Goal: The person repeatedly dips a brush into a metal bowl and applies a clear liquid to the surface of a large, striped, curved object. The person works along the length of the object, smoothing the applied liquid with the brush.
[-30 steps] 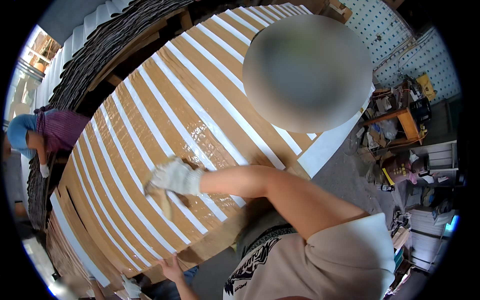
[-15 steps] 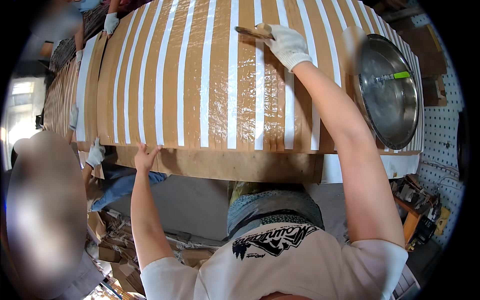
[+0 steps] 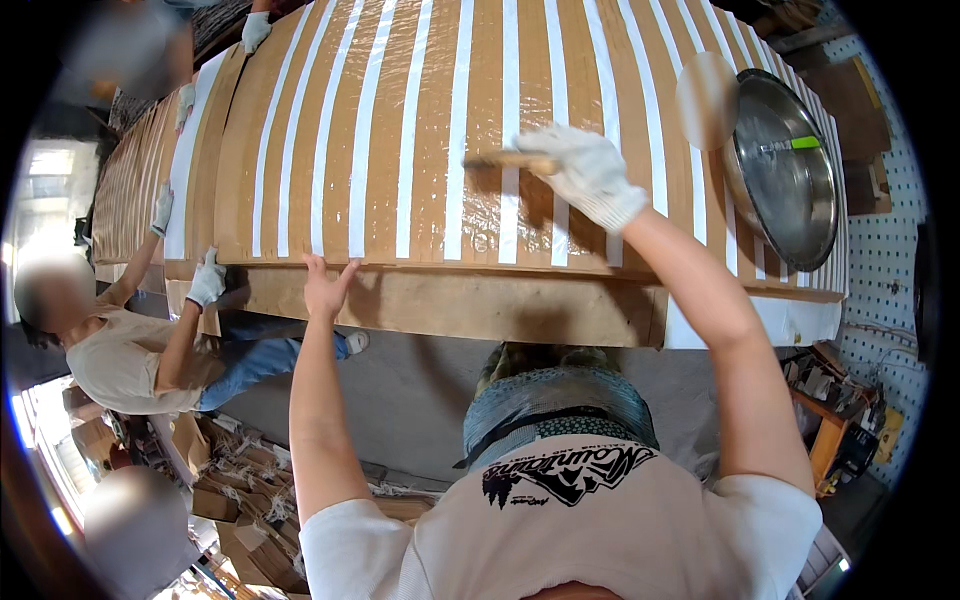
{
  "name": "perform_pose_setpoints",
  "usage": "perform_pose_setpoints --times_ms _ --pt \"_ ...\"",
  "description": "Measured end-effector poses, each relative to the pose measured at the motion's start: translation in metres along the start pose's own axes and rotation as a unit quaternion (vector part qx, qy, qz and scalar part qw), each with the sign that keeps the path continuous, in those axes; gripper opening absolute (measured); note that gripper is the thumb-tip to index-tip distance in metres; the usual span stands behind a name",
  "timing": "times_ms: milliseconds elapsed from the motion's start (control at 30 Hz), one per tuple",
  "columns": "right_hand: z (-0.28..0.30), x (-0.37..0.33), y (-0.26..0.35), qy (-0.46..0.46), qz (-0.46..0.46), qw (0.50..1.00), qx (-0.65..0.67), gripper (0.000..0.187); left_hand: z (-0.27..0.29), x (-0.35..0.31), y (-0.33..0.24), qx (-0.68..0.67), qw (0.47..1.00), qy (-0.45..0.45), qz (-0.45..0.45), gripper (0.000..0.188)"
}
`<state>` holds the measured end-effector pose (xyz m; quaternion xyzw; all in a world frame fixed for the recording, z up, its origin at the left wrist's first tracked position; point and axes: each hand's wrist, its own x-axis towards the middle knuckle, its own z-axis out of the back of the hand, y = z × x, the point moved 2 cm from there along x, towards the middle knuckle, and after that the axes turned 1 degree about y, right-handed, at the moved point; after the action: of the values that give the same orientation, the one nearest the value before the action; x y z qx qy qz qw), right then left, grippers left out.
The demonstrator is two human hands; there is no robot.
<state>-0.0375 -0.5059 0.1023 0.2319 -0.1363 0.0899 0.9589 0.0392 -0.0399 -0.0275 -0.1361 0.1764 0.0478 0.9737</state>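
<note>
My right hand, in a white knit glove, is closed round a flat brush with a wooden handle. The brush's dark end points left, over a wide sheet of brown and white stripes. Wet, glossy patches show on the sheet around the brush; whether the bristles touch it, I cannot tell. My bare left hand rests at the sheet's near edge, thumb and fingers apart, holding nothing. To the right on the sheet stands a large metal basin with cloudy liquid. A tool with a green handle lies inside it.
Beneath the sheet runs a brown board edge. A co-worker's gloved hand touches the near left corner; other gloved hands are at the far left. Cardboard scraps lie lower left. A perforated panel stands right.
My right hand has brought the brush nearer to me over the sheet. My left hand still rests at the near edge. A co-worker at the left has come further into view.
</note>
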Motion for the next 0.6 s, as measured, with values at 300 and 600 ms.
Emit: perform_pose_setpoints --times_ms 300,600 --pt "-0.056 -0.107 0.065 0.007 -0.030 0.994 -0.104 0.015 -0.029 0.009 0.044 -0.082 0.983 -0.048 -0.156 0.095" --pt "0.035 -0.264 0.030 -0.048 -0.507 0.766 0.393 0.036 -0.181 -0.110 0.042 -0.458 0.888 0.026 0.015 0.015"
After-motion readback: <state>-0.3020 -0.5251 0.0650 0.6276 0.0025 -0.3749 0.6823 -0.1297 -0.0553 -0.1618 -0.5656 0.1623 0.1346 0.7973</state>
